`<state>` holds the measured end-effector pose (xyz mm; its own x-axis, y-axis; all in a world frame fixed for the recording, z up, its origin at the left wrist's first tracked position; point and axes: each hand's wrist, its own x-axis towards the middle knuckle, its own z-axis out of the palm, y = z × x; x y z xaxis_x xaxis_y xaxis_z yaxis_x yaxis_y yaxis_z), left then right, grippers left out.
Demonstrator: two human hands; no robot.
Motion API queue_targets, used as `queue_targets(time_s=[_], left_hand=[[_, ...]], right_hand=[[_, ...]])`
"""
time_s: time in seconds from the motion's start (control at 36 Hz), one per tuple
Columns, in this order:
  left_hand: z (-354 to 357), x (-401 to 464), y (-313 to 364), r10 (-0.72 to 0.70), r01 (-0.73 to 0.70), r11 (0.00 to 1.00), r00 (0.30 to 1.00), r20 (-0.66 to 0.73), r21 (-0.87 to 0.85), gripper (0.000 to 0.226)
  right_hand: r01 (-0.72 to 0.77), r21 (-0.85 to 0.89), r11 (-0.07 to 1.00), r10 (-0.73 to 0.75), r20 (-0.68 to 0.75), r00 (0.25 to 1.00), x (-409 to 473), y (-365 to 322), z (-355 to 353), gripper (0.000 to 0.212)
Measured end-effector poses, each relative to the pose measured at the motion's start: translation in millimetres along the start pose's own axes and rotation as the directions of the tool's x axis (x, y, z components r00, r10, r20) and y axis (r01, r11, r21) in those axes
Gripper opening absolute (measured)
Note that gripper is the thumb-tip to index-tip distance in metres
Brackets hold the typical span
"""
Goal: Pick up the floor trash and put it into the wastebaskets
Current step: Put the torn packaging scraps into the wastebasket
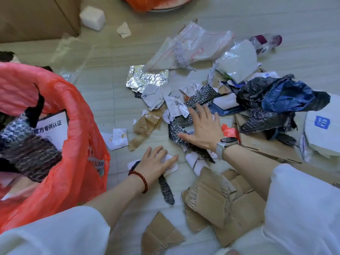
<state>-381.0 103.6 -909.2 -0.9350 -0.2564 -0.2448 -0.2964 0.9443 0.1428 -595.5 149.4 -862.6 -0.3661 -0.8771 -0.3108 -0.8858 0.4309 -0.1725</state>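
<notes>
Trash lies scattered over the tiled floor. My left hand (155, 162), with a red bead bracelet, lies flat with spread fingers on a white paper scrap (170, 167) and a strip of dark bubble wrap (166, 190). My right hand (201, 128), wearing a watch, rests open on a crumpled dark bubble wrap sheet (184, 124) amid white paper scraps (173, 105). Neither hand grips anything. A wastebasket lined with a red plastic bag (77, 126) stands at the left, partly filled with bubble wrap and a printed card.
Torn cardboard pieces (217, 203) lie near my knees. Crumpled foil (147, 80), clear plastic bags (195, 46), a dark blue bag (283, 94), brown paper (147, 124) and a flat carton (265, 144) lie further out. A cardboard box (36, 15), a white block (93, 17) and another red bag (156, 2) are at the back.
</notes>
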Motion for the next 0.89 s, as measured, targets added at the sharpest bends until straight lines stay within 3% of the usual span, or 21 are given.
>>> queue_targets(time_s=[0.11,0.22,0.33,0.42,0.47,0.67,0.78,0.89], left_hand=[[2,-2,1,-0.016,0.011,0.999,0.986,-0.166,-0.032,0.063],[-8,-2,3,-0.133,0.128,0.988,0.990,-0.056,-0.086,0.044],[-12,-3,4,-0.217,0.209,0.961,0.976,-0.026,-0.182,0.045],[-20,-3,4,-0.234,0.226,0.937,0.972,0.001,-0.268,0.032],[-24,-2,3,-0.283,0.264,0.903,0.959,-0.007,-0.339,0.019],[-41,1,0,-0.396,0.332,0.840,0.916,-0.066,-0.430,0.015],[-50,2,0,-0.455,0.374,0.794,0.889,-0.061,-0.479,0.018],[-58,5,4,-0.535,0.436,0.714,0.845,-0.025,-0.547,0.030]], right_hand=[[0.098,-0.105,0.990,-0.083,0.135,0.987,29,-4,7,0.107],[0.115,-0.143,0.983,-0.073,0.273,0.959,42,-2,16,0.100],[0.099,-0.128,0.987,-0.073,0.188,0.979,39,-5,13,0.085],[0.092,-0.146,0.985,-0.076,0.116,0.990,33,-9,13,0.070],[0.071,-0.104,0.992,-0.061,0.102,0.993,28,-12,16,0.059],[0.025,-0.044,0.999,-0.020,0.113,0.993,14,-21,26,0.024],[-0.061,0.171,0.983,0.051,0.060,0.997,6,-17,13,0.018],[0.032,0.441,0.897,0.018,-0.109,0.994,-2,-7,-22,0.010]])
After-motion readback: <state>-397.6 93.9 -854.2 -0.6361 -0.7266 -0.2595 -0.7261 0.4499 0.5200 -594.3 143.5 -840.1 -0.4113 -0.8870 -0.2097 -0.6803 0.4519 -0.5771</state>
